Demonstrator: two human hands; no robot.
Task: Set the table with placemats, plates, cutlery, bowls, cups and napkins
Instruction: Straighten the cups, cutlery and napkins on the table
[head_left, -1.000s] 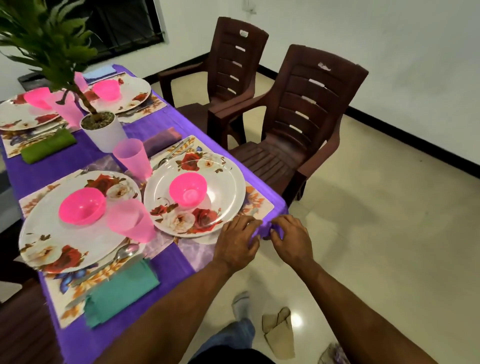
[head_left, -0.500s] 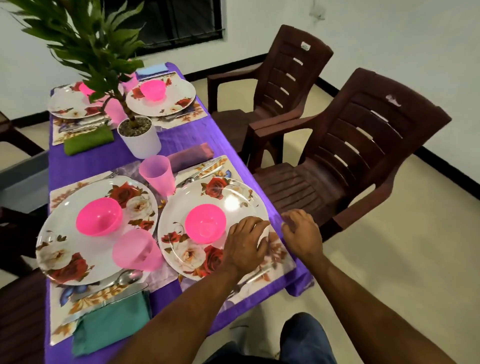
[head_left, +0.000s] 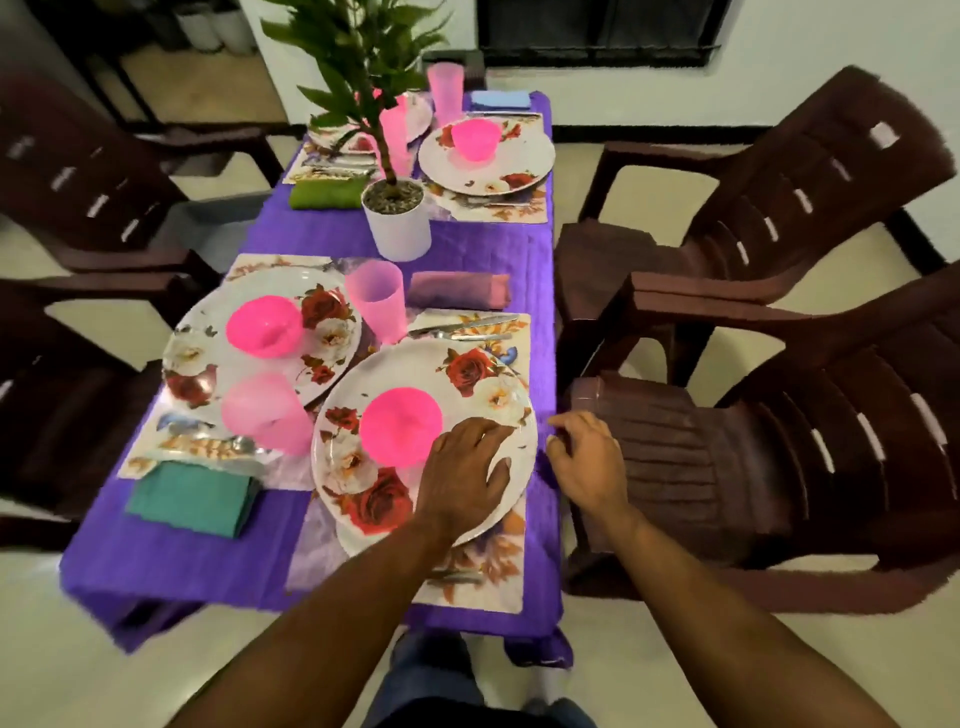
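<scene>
Left hand spread flat on the near right plate, fingers relaxed and resting on its right rim, gripping nothing. Right hand just off the tabletop's right edge, fingers loosely bent against the purple tablecloth where it drops over the side; cannot tell whether any cloth is pinched.

Under the left hand: plate seated on a floral placemat, pink bowl at its centre, just beside the fingertips. Cutlery lying on the far strip of the same placemat, long axis running left to right across the tabletop; which end is the handle too blurred to tell. Pink cup upright beyond the plate, mauve napkin beside it, long axis also left to right.

To the left, a second setting: plate with bowl, a tipped-looking cup, teal napkin at the near edge. Farther on, a white potted plant, then two more settings with plates, a bowl, cups, green and blue napkins. Brown chairs around.

Step in hand, most likely: final straightening of this setting and the cloth edge, nearly all pieces looking placed. Next move probably calls for a light nudge to centre the plate on its placemat without jarring the bowl, and smoothing the cloth downward without dragging the mat.
</scene>
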